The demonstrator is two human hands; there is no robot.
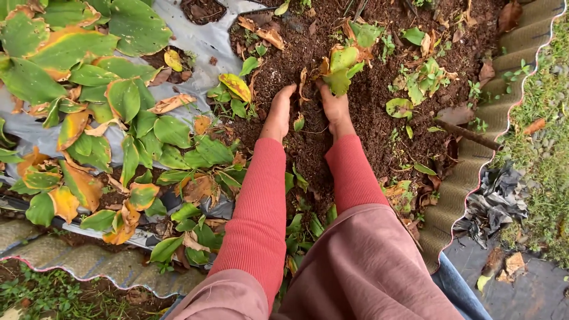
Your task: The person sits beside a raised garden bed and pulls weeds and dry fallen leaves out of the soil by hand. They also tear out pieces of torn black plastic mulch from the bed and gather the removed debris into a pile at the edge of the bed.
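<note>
Both my hands press into dark brown soil [367, 101] in a garden bed. My left hand [278, 112] lies palm down, its fingertips sunk in the soil just left of a small plant. My right hand [335, 106] rests at the base of that small plant [342, 70], which has green and yellowing leaves. The fingers of both hands are partly buried, so their grip is hidden. Red ribbed sleeves cover my forearms.
Large green and yellow-orange leaves [89, 106] spread over a grey plastic sheet [201, 41] on the left. A corrugated edging sheet [474, 172] borders the bed on the right, with crumpled black plastic [495, 204] and grass [545, 118] beyond. Dry leaves and small seedlings dot the soil.
</note>
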